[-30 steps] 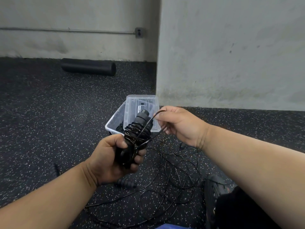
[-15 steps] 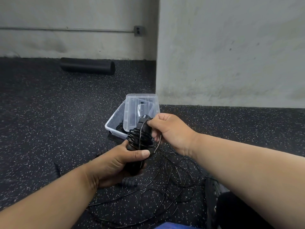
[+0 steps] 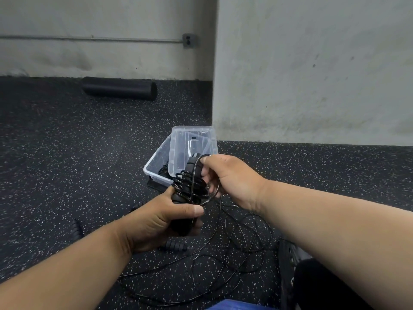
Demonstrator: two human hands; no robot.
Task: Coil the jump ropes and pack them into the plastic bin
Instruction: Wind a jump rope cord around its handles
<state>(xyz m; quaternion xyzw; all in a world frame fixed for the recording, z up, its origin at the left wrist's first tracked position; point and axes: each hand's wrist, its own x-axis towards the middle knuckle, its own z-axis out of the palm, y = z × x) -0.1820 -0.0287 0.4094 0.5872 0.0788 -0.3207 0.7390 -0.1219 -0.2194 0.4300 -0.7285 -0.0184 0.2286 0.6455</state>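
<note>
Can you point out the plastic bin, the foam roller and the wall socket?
plastic bin (image 3: 156, 173): head view, on its white front rim.
foam roller (image 3: 118, 88): head view, mid-length of its side.
wall socket (image 3: 189, 40): head view, on its faceplate.

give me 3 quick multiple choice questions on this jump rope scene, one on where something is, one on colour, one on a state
1. Where is the foam roller?
A. by the far wall
B. inside the bin
C. in the hands

2. What colour is the cord wound round the handles?
A. red
B. black
C. white

3. What is the left hand doing?
A. lying flat on the floor
B. gripping the handles
C. lifting the lid

Answers: 1 A, the roller lies on the floor at the wall's foot. 2 B, the coils are glossy black. 3 B, its fingers curl round the handles' lower end while the right hand pinches the cord.
</note>
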